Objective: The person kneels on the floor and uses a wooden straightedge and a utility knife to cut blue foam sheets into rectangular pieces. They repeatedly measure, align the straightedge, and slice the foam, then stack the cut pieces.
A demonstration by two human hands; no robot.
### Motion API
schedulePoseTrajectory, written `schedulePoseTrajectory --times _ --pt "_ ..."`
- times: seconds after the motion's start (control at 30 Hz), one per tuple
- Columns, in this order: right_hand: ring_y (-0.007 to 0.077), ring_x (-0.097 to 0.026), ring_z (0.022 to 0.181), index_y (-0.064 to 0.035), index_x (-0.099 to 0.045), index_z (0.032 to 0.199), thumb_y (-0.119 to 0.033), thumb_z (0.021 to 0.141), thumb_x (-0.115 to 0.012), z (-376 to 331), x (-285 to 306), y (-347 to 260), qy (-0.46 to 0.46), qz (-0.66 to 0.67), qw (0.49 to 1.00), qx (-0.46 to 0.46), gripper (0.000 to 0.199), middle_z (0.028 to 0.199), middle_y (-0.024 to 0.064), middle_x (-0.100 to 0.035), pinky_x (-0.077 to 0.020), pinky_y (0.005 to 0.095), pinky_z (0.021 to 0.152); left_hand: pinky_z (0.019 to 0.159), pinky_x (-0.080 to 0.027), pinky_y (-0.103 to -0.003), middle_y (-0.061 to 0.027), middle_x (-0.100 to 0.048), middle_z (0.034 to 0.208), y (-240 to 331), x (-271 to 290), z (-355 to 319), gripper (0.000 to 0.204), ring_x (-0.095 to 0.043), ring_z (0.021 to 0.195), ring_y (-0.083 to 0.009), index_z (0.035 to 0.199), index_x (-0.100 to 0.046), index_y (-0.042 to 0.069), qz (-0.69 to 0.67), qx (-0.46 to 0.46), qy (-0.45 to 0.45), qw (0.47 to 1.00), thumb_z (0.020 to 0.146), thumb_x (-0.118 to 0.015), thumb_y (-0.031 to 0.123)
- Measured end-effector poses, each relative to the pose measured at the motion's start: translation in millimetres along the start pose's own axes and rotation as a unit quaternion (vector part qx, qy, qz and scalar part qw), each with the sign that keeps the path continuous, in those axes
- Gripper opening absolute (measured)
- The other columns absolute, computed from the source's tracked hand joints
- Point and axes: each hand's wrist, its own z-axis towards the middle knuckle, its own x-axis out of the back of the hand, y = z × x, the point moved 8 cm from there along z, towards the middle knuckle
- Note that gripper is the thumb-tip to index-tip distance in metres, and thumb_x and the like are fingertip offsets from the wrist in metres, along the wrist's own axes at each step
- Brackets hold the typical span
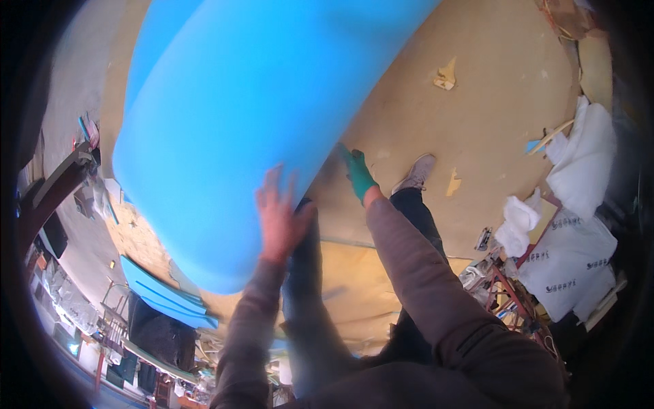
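At the bottom of the frame both forearms, in brownish-grey sleeves, come up from the lower edge. The left hand [281, 215] is bare, in the centre of the frame. Its fingers are spread wide and the palm is pressed flat against the lower edge of a big blue foam sheet [252, 116]. The right hand [357, 174] wears a green glove and is just right of centre. It touches the right edge of the same sheet, but I cannot tell if its fingers are closed around the edge or only lean on it.

The foam sheet is curved and fills the upper left and the upper centre of the frame. Below it, between the arms, the person's dark trousers and one grey shoe [414, 175] stand on a tan floor [490, 88]. More blue foam pieces [160, 293] lie stacked at the lower left. At the right edge are white padding rolls [579, 163] and a white sack [569, 262].
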Motion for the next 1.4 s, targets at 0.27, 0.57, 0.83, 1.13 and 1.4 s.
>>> schedulePoseTrajectory --times 0.27,0.57,0.83,1.13,1.4 --pt "0.0166 -0.064 0.099 -0.0148 -0.059 0.127 -0.047 0.098 -0.077 33 -80 -48 -0.094 0.170 0.981 -0.026 0.047 0.114 0.0020 -0.064 -0.0564 0.0385 0.078 0.116 -0.030 -0.080 -0.0163 -0.031 0.174 13 -51 92 0.114 -0.025 0.162 -0.0439 0.169 -0.035 0.017 0.152 0.146 0.056 0.976 0.073 -0.094 0.033" --pt "0.0217 -0.067 0.112 -0.0053 -0.059 0.137 -0.039 0.099 -0.078 -48 -100 -117 -0.157 -0.027 0.971 0.181 0.054 0.121 0.0100 -0.069 -0.0561 0.0379 0.095 0.096 -0.058 -0.048 -0.0158 -0.073 0.132 -50 100 145 0.049 -0.070 0.117 -0.0417 0.137 -0.067 0.014 0.123 0.127 0.115 0.977 0.091 -0.081 0.019" --pt "0.0172 -0.068 0.120 -0.0167 -0.062 0.144 -0.047 0.108 -0.062 -215 114 -130 -0.181 0.101 0.978 -0.004 0.047 0.140 0.0022 -0.066 -0.0555 0.0377 0.098 0.104 -0.054 -0.044 -0.0213 -0.074 0.128 230 347 73 0.058 -0.071 0.119 -0.0376 0.148 -0.066 0.006 0.126 -0.112 0.138 0.976 0.091 -0.062 -0.004" --pt "0.0184 -0.064 0.127 -0.0159 -0.056 0.150 -0.053 0.108 -0.061 -437 279 -343 -0.245 0.152 0.937 0.197 0.056 0.145 0.0016 -0.060 -0.0542 0.0370 0.100 0.113 -0.049 -0.051 -0.0215 -0.070 0.135 557 587 3 0.047 -0.065 0.128 -0.0377 0.144 -0.068 0.007 0.263 -0.205 0.306 0.892 0.101 -0.053 0.020" --pt "0.0417 -0.038 0.158 -0.0048 -0.022 0.172 -0.073 0.095 -0.065 -545 359 -522 0.065 -0.140 0.877 0.456 0.111 0.176 0.0251 -0.029 -0.0342 0.0477 0.128 0.109 -0.050 -0.053 -0.0215 -0.071 0.133 815 635 -19 0.048 -0.066 0.125 -0.0374 0.141 -0.069 0.005 0.212 -0.369 0.407 0.808 0.100 -0.058 0.027"
